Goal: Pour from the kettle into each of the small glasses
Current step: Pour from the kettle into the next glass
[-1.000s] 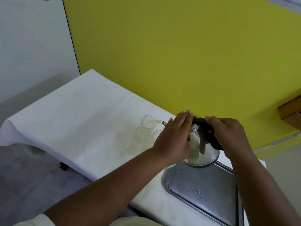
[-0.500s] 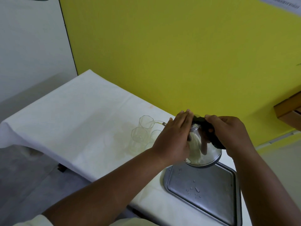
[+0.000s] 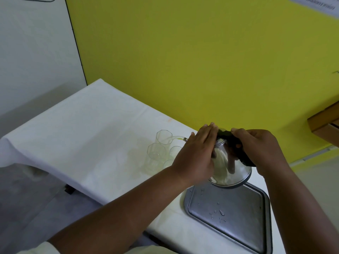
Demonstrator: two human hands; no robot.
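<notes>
A shiny steel kettle (image 3: 233, 169) is tipped steeply to the left above the table. My right hand (image 3: 256, 147) grips its black handle. My left hand (image 3: 196, 153) lies flat against the kettle's lid and side, covering most of its front. A pale yellowish stream runs from the spout (image 3: 184, 138) into the far clear faceted glass (image 3: 164, 137). A second glass (image 3: 156, 153) stands just in front of it, and two more, one of them (image 3: 175, 150), peek out beside my left hand, partly hidden.
A steel tray (image 3: 238, 219) with water drops lies on the white tablecloth (image 3: 82, 136) below the kettle, near the front edge. The yellow wall (image 3: 183, 61) runs right behind the table. A brown box (image 3: 326, 123) sits at the far right.
The kettle stays tilted and the stream keeps running into the far glass. Both hands hold the same grip; only the view has shifted slightly.
</notes>
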